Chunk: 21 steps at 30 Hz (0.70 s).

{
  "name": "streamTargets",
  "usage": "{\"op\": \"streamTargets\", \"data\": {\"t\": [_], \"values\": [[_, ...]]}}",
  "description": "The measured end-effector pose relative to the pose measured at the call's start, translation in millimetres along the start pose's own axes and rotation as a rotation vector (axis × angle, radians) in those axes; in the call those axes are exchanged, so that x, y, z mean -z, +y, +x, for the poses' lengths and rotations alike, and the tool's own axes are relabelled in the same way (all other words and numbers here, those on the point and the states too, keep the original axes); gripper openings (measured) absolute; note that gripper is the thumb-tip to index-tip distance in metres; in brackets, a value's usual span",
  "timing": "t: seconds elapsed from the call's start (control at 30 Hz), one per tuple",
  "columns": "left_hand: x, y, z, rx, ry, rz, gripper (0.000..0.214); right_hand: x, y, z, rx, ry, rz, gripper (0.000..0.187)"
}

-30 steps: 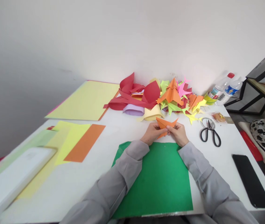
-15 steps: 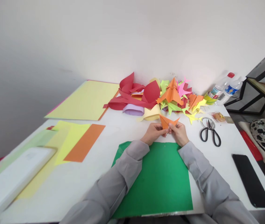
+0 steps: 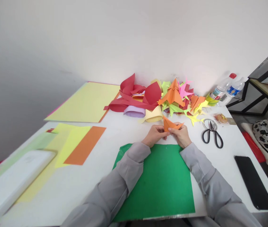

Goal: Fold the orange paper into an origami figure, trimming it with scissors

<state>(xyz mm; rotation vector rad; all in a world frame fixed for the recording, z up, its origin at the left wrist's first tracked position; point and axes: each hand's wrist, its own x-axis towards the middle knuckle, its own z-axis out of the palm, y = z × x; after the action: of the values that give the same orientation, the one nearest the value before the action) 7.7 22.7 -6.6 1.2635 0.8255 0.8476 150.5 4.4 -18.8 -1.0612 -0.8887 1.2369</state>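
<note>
Between my two hands is a folded piece of orange paper (image 3: 168,124), with pointed corners standing up at the left and sticking out to the right. My left hand (image 3: 156,135) pinches its lower left side, thumb in front. On the other side my right hand (image 3: 181,135) grips the lower right part, its thumb lying across the front. Both hands are held just beyond the far edge of a green sheet (image 3: 164,179), and my forearms cross over that sheet's sides. The fingers behind the folded paper are partly hidden.
Folded paper planes (image 3: 173,94) and curled red paper strips (image 3: 134,94) are heaped against the wall. Scissors (image 3: 212,134) and a black phone (image 3: 254,183) lie to the right, below two bottles (image 3: 222,90). At left are coloured sheets (image 3: 85,145) and a white device (image 3: 18,183).
The folded orange paper has turned slightly in my hands, its right point now reaching farther right over my right fingers. Both hands stay in nearly the same place.
</note>
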Motion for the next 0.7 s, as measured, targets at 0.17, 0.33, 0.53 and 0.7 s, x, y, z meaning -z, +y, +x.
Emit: {"op": "streamTargets", "data": {"t": [0.17,0.33,0.53,0.7], "values": [[-4.9,2.0,-1.4,-0.003,0.085,-0.046,0.021,-0.5,-1.9,0.0,0.020,0.063,0.039,0.026],[-5.3,-7.3,2.7,0.003,0.263,-0.100,0.033,-1.7,-4.4,0.4,-0.027,0.094,0.156,0.025],[-3.1,-16.3,6.9,-0.020,0.292,-0.180,0.039,-1.5,-3.5,0.7,-0.048,0.110,0.209,0.027],[-3.6,-13.8,4.9,-0.045,0.198,-0.215,0.029,-0.4,-4.4,0.9,-0.061,0.116,0.243,0.025]]}}
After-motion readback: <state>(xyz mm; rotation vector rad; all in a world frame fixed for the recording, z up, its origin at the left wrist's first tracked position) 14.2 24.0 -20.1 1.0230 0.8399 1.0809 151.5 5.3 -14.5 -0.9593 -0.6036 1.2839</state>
